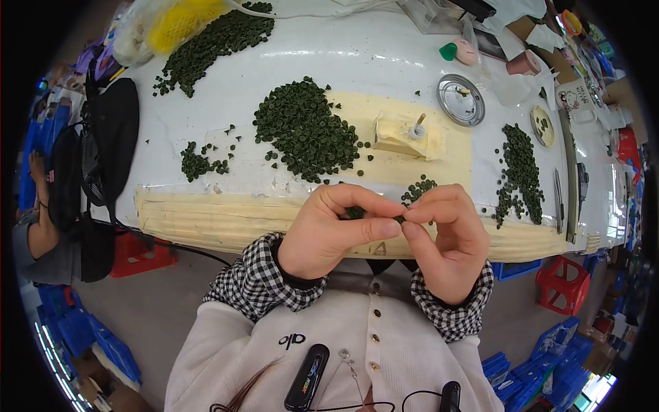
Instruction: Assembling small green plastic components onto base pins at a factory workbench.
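Observation:
My left hand (328,232) and my right hand (447,237) meet at the table's near edge, thumbs and forefingers pinched together. Between the fingertips is a small dark green part (400,220), mostly covered by them. Another bit of dark green shows inside the curl of my left fingers; whether it is held or lies behind them is unclear. Just beyond the hands lies a small cluster of loose green parts (419,187). Farther off, a big heap of the same button-like, partly cone-shaped parts (305,130) spreads over the white table (371,55).
A cloth-wrapped block with an upright pin (410,135) stands beyond my hands. To the right are a round metal dish (460,100), another green heap (519,172) and a shallow yellowish dish (542,126). A black bag (113,137) hangs at left, near another person's arm (42,206).

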Demonstrator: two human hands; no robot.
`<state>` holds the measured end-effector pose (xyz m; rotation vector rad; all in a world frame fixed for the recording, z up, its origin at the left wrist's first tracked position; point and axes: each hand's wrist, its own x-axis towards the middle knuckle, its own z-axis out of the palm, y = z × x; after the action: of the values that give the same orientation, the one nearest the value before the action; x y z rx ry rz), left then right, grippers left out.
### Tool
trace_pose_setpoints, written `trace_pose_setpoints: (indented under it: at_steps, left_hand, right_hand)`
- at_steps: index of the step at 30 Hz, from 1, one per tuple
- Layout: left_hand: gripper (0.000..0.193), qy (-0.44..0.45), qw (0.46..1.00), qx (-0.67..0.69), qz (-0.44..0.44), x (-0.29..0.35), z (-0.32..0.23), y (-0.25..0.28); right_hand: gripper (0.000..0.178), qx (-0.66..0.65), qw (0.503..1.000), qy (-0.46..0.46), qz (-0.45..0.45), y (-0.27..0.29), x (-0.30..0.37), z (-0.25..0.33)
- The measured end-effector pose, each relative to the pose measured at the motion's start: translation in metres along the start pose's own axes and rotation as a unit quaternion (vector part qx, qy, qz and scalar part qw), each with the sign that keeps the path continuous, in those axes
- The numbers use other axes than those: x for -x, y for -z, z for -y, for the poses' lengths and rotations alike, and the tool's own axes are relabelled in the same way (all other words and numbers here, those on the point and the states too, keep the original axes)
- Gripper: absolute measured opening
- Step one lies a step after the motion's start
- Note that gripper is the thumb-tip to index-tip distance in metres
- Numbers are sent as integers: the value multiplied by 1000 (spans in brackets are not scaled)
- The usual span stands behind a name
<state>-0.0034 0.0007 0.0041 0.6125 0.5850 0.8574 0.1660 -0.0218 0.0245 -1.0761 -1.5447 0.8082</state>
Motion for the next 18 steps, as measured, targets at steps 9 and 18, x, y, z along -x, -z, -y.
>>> trace_pose_setpoints:
  at_steps: [9, 18]
  left_hand:
    - [12, 36, 998, -56, 3, 1, -7, -3]
    - [11, -1, 993, -114, -2, 0, -6, -1]
  right_hand:
    - [18, 102, 994, 37, 5, 5, -2, 4]
    - [17, 81, 996, 34, 9, 3, -2, 1]
